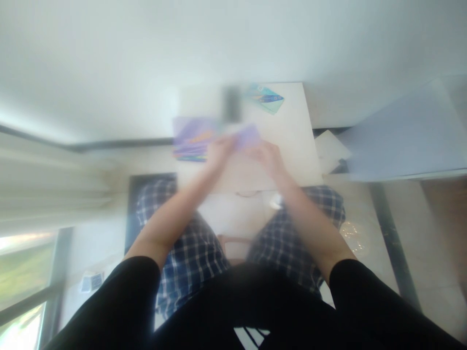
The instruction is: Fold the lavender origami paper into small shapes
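Over the small white table [295, 155], a small purple piece of paper [248, 137] is between my two hands. My left hand [220, 149] is closed on its left edge. Closed fingers of my right hand [268, 154] are at its lower right side, though blur softens their outline. A larger purple printed sheet or booklet [192, 138] lies beside my left hand, partly covered by it. Farther back on the table lies a teal printed sheet or packet [269, 99]. Left of that is a dark rectangular object [232, 104], too blurred to name.
The table's far edge stands close to a white wall [233, 43]. My knees in checked trousers [197, 248] are at its near side. To the right are a pale panel [404, 136] and a white piece [330, 149]. A window [27, 282] is at lower left.
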A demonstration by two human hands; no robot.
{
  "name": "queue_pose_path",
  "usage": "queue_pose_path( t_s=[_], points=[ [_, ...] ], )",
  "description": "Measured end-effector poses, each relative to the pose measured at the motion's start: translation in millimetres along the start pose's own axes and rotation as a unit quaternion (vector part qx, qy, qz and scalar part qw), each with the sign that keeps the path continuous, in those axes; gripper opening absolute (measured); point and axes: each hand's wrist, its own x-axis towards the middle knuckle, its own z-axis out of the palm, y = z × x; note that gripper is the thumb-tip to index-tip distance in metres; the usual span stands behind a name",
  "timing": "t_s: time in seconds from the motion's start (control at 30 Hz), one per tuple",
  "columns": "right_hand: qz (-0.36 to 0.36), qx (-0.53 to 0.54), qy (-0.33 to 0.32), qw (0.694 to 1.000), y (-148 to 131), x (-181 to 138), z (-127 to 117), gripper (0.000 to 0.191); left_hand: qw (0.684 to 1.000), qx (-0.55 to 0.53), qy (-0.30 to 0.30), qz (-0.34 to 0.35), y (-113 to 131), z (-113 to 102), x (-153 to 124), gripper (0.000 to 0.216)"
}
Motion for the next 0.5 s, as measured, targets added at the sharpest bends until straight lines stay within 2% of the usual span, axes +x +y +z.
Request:
queue_pose_path(
  t_s=[0.13, 0.2, 0.37, 0.5],
  points=[
    [-0.011, -0.108, 0.04, 0.993, 5, 3, -5, 0.055, 0.999, -0.009, -0.039, 0.023, -2, 2, 0, 0.029],
    [-0.007, -0.107, 0.048, 0.993, 6, 4, -7, 0.057, 0.998, -0.015, -0.051, 0.031, -1, 2, 0, 0.03],
    [-0.039, -0.072, 0.005, 0.997, 4, 7, -11, 0.052, 0.998, -0.012, -0.057, 0.025, 4, -3, -2, 0.03],
    [-0.07, -0.122, 0.059, 0.988, 1, 7, -15, 0.046, 0.998, 0.003, -0.06, 0.002, 6, -2, -3, 0.028]
  ],
)
